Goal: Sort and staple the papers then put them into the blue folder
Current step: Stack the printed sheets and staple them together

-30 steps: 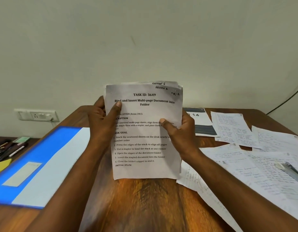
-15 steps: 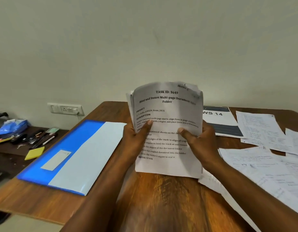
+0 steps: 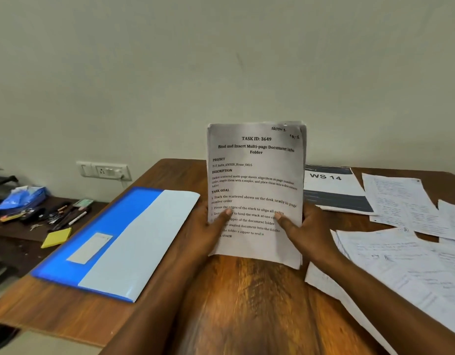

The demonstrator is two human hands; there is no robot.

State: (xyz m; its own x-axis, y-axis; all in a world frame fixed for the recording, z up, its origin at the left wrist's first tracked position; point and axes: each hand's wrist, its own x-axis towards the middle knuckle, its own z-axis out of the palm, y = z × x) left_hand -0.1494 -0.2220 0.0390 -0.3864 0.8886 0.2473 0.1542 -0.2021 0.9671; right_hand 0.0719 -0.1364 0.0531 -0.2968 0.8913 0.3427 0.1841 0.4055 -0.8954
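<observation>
Stack of papers upright above desk, left hand and right hand gripping sides. Loose sheets unsorted; stapling pending; blue folder lies left.

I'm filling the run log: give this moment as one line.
stage: aligning | paper stack: upright on desk | left hand, right hand: gripping stack | blue folder: flat, left | stapling: not yet

Two bare forearms reach in from six o'clock. The left hand and right hand grip upright sheets, thumbs pressed across the front.
</observation>
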